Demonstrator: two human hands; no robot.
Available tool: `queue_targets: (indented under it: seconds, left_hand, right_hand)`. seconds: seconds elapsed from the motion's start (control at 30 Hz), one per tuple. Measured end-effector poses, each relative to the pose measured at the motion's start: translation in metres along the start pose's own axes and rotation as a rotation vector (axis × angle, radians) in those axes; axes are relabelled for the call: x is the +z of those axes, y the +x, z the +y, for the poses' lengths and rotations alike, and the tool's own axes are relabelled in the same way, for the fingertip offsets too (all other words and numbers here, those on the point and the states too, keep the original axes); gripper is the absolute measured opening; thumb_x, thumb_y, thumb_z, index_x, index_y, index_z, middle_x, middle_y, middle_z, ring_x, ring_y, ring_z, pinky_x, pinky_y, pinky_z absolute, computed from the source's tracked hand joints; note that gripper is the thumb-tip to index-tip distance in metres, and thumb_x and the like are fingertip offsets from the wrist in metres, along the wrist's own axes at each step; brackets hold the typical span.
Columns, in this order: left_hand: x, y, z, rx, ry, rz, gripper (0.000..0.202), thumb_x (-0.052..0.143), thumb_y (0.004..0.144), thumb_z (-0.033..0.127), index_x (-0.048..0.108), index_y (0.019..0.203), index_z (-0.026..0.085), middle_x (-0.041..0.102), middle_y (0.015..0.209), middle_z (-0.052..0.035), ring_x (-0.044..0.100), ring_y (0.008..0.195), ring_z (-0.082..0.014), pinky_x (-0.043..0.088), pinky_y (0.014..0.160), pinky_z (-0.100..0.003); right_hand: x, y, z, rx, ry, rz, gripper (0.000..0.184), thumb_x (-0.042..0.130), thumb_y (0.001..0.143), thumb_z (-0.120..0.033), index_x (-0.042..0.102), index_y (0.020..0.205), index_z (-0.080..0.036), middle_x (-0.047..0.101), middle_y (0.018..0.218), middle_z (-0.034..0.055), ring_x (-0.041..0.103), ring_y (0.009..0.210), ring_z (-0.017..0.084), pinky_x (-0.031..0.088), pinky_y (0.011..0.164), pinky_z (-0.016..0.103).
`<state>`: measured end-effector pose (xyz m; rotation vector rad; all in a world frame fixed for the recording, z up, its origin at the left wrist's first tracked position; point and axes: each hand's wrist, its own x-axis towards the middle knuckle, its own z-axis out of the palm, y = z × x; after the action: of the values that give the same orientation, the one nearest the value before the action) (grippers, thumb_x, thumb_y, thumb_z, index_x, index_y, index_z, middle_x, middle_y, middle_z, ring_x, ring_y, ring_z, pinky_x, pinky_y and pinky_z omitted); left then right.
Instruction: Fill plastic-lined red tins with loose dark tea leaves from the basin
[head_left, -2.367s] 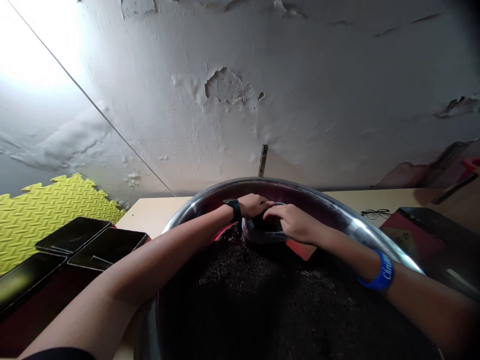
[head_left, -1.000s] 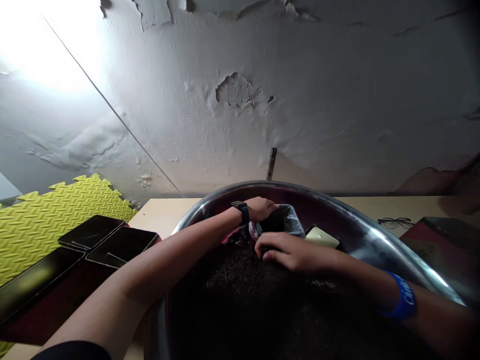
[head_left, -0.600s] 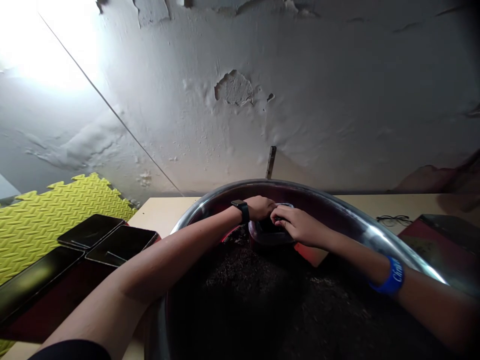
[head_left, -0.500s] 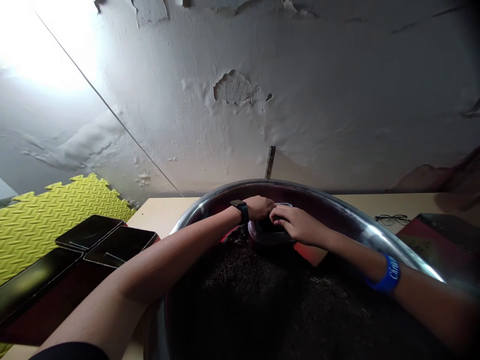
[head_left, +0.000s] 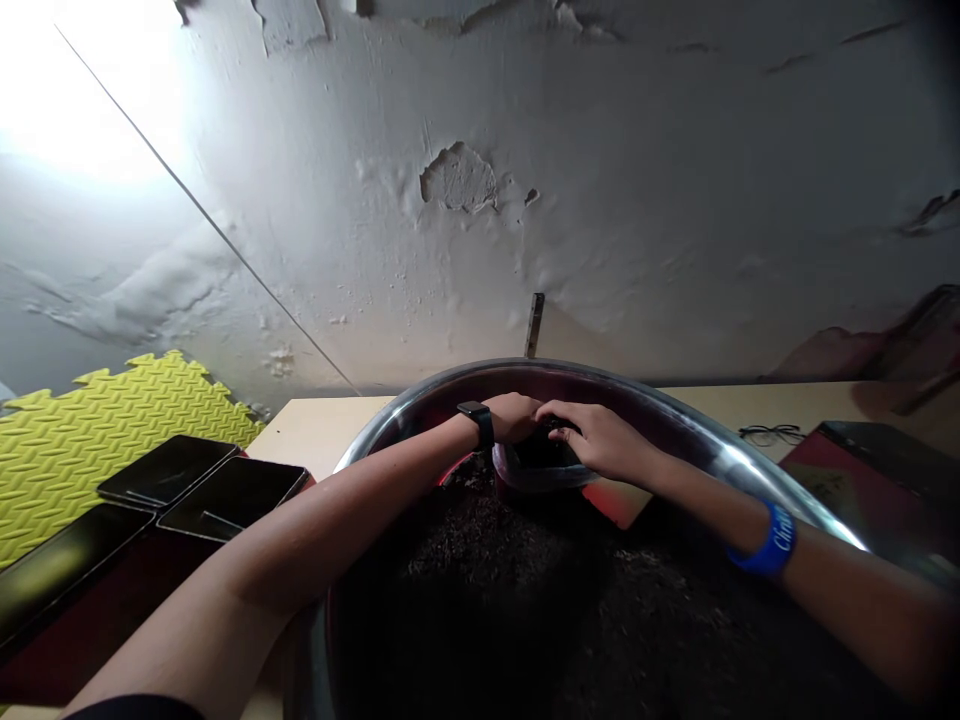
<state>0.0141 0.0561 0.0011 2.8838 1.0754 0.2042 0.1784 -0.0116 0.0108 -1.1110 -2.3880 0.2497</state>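
I have the right hand (head_left: 607, 440) poised over the mouth of a small tub (head_left: 541, 482), which stands toward the far side of a big metal basin (head_left: 731, 460), among loose dark bits (head_left: 487, 560) that look like soil or dried leaf. The right fingers arch forward and the thumb stands off below them, spread with a gap between; some dark crumbs seem to cling near the tips, but I make out no clump gripped there. The left hand (head_left: 514, 417), with a black watch (head_left: 478, 422) on its wrist, lies knuckles up at the tub's left edge. Its fingers bend down out of my view, so I cannot tell whether they pinch the rim or only rest on it. A flat card (head_left: 621, 503), partly lit red, lies just right of the tub, below the right hand.

I read the step in hand as working the dark bits at the tub's mouth with the right hand while the left steadies it. To my mind the next move calls for a light touch: the left holding the edge against tipping, the right fingers kept clear of it, since the two hands nearly meet over the opening. The inside is in deep shadow, so I can't judge how full it is.
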Motion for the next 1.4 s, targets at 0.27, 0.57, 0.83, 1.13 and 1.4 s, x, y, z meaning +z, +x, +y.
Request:
queue_targets:
  seconds: [0.27, 0.57, 0.83, 1.13, 1.4]
  left_hand:
    - [0.0, 0.001, 0.0, -0.03, -0.044, -0.025, 0.032, 0.03, 0.085, 0.03, 0.059, 0.089, 0.017, 0.064, 0.083, -0.0054, 0.054, 0.064, -0.0142, 0.036, 0.056, -0.023]
    - [-0.003, 0.0, 0.002, -0.027, -0.046, -0.033, 0.033, 0.03, 0.086, 0.03, 0.06, 0.092, 0.016, 0.064, 0.086, -0.0064, 0.057, 0.071, -0.0158, 0.04, 0.061, -0.024]
    - [0.001, 0.003, -0.001, -0.058, -0.061, -0.023, 0.027, 0.04, 0.08, 0.022, 0.06, 0.096, 0.017, 0.066, 0.088, -0.0056, 0.059, 0.069, -0.0147, 0.041, 0.061, -0.022]
    - [0.004, 0.004, -0.008, 0.013, 0.021, -0.022, 0.023, 0.041, 0.079, 0.025, 0.061, 0.082, 0.014, 0.065, 0.082, -0.0073, 0.058, 0.069, -0.0159, 0.042, 0.062, -0.023]
    - [0.008, 0.005, -0.012, 0.07, 0.005, 0.012, 0.024, 0.041, 0.081, 0.024, 0.062, 0.088, 0.015, 0.064, 0.088, -0.0061, 0.058, 0.074, -0.015, 0.042, 0.066, -0.022]
  right_hand:
    - [-0.003, -0.001, -0.001, 0.095, -0.167, 0.031, 0.021, 0.05, 0.079, -0.031, 0.055, 0.097, -0.024, 0.065, 0.081, 0.0018, 0.058, 0.071, 0.018, 0.036, 0.059, 0.026]
    - [-0.002, 0.001, -0.001, 0.088, 0.148, 0.104, 0.02, 0.049, 0.078, -0.028, 0.059, 0.093, -0.02, 0.064, 0.087, 0.0029, 0.057, 0.08, 0.017, 0.042, 0.072, 0.03]
    - [-0.005, 0.002, 0.0, 0.384, 1.135, 0.018, 0.033, 0.04, 0.083, -0.024, 0.044, 0.115, -0.018, 0.058, 0.111, 0.0129, 0.059, 0.092, 0.019, 0.045, 0.086, 0.041]
    - [-0.007, 0.0, 0.001, 0.339, 1.306, -0.04, 0.037, 0.029, 0.085, -0.025, 0.04, 0.12, -0.017, 0.054, 0.119, 0.0129, 0.053, 0.106, 0.019, 0.039, 0.095, 0.042]
    - [-0.006, -0.002, -0.005, 0.306, 1.223, -0.062, 0.039, 0.036, 0.083, -0.02, 0.039, 0.122, -0.017, 0.051, 0.122, 0.0113, 0.049, 0.111, 0.02, 0.038, 0.097, 0.042]
